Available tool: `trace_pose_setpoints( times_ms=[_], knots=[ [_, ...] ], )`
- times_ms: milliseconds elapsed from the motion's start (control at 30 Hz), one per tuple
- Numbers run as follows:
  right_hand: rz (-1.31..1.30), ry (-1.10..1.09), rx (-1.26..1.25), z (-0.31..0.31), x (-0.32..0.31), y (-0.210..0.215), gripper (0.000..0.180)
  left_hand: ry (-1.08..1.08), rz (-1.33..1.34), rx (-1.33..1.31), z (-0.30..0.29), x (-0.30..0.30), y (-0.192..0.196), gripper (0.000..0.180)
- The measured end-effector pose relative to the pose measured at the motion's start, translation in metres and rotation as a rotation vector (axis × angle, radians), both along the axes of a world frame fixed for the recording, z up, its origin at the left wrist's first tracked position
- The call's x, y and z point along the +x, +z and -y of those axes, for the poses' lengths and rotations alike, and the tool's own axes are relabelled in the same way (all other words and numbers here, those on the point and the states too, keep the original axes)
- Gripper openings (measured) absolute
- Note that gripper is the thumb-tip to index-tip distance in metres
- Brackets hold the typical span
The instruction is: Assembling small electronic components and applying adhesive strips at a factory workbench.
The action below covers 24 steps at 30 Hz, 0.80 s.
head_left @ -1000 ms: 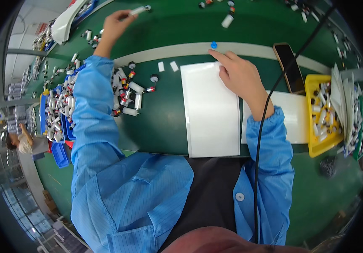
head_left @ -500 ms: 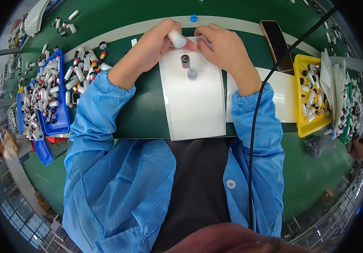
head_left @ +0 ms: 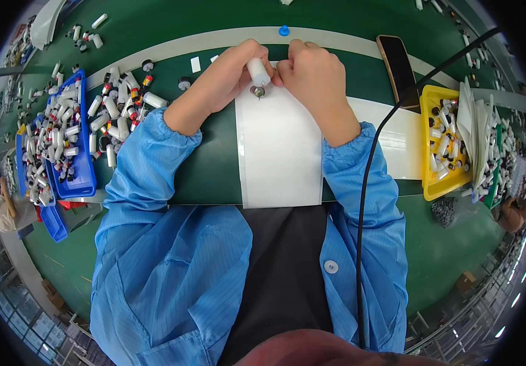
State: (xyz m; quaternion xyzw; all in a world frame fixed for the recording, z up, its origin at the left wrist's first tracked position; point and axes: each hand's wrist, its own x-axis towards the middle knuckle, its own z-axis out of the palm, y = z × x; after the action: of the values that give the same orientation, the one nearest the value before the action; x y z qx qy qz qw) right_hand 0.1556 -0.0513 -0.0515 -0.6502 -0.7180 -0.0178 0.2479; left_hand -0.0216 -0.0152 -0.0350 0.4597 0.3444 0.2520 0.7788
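My left hand (head_left: 237, 70) is closed around a white plastic cylinder (head_left: 258, 72), whose lower end points toward me. Just below that end is a small dark, metallic-looking piece (head_left: 258, 91) with a thin tip; whether it touches the cylinder I cannot tell. Beside it, my right hand (head_left: 312, 73) has its fingers curled and pressed together, close to the left fingertips. What the right fingers hold, if anything, is hidden. Both hands are over the far end of a white sheet (head_left: 280, 152) lying on the green table (head_left: 208, 165).
On the left, a blue tray (head_left: 92, 165) and a loose pile (head_left: 116, 110) hold several white cylinders. A yellow tray (head_left: 426, 146) with similar parts stands right, near a phone (head_left: 396, 70). A black cable (head_left: 370, 183) crosses my right sleeve. Small black caps (head_left: 184, 83) lie left.
The white cylinder in my left hand has tipped more upright in view. The dark piece seen apart on the sheet before now shows close under the cylinder. My right fingers have curled in more.
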Motion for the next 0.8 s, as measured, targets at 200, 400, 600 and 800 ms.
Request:
trace_pose_setpoints(
  times_ms=[200, 400, 600, 800],
  knots=[
    [-0.148, 0.061, -0.080, 0.001, 0.013, 0.010, 0.015, 0.015, 0.031, -0.056, -0.003, 0.000, 0.003, 0.040],
    [-0.107, 0.010, -0.104, 0.000, 0.005, 0.007, 0.021, 0.030, 0.020, -0.073, -0.001, 0.000, 0.006, 0.040],
    [-0.041, -0.056, -0.128, -0.002, -0.010, 0.009, 0.025, 0.001, 0.013, -0.032, -0.003, -0.003, 0.001, 0.040],
    [-0.331, 0.000, -0.074, 0.000, 0.011, 0.001, 0.020, 0.009, 0.006, -0.065, -0.002, 0.000, 0.003, 0.039]
  ],
)
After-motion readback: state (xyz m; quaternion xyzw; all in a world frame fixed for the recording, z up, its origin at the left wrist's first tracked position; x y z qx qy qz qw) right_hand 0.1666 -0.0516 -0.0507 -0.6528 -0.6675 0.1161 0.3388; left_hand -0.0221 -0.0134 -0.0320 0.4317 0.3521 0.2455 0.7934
